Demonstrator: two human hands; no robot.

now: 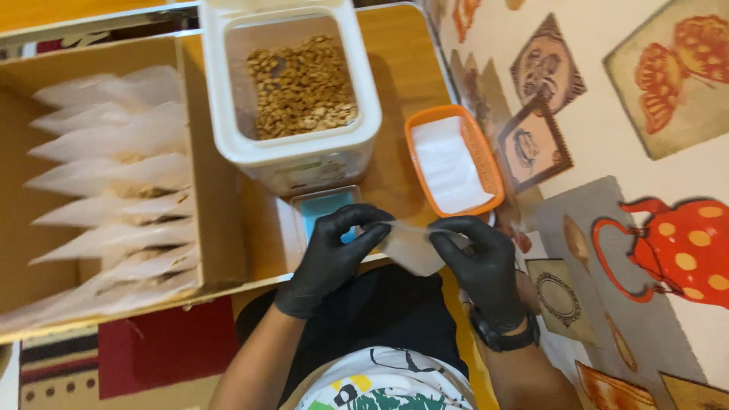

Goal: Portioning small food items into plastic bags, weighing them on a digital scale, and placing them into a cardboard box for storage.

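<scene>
Both my hands wear black gloves and hold a small clear plastic bag (pixel 411 247) between them at the front edge of the wooden table (pixel 410 76). My left hand (pixel 334 254) pinches the bag's left top edge. My right hand (pixel 478 262), with a dark watch on its wrist, pinches the right top edge. Just behind my hands sits a small scale with a blue platform (pixel 326 209). Beyond it stands a white open container (pixel 292 87) holding brown pellets.
A cardboard box (pixel 209 212) at the left holds several filled clear bags lying in a row. An orange tray (pixel 454 163) with flat clear bags sits at the right. A patterned cloth with teapot prints (pixel 668 243) lies to the right.
</scene>
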